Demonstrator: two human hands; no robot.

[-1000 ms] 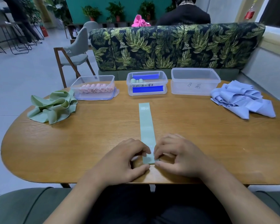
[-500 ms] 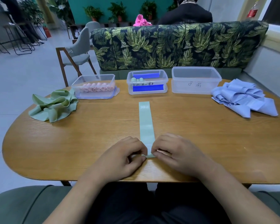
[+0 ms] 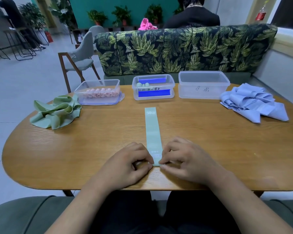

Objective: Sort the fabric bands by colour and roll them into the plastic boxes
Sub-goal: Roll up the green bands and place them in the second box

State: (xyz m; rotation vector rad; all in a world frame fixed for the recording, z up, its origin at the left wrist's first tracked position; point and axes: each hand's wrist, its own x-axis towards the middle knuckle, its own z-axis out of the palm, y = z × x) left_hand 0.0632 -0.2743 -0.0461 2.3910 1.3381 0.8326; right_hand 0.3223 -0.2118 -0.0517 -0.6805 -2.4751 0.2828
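The curled fingertips [image 3: 163,162] of the right hand [image 3: 186,161] and those of the left hand [image 3: 125,164] pinch the near end of one pale green band [image 3: 152,129], one hand at each side of it. The band lies flat and straight on the table [image 3: 210,141], running from near the front edge toward the far edge, with "30" printed at its far end.

Three clear plastic boxes stand in a row along the far edge. The left box [image 3: 98,92] holds a row of pink rolls, the middle box [image 3: 153,86] shows three pale green roll ends, and the right box [image 3: 203,85] bears handwriting. One heap of green bands [image 3: 56,112] lies toward the left edge, and one heap of blue bands [image 3: 250,103] toward the right edge. Nothing lies between the hands and the boxes except the band. A leaf-print sofa [image 3: 176,51] and one chair [image 3: 78,59] stand beyond the table.
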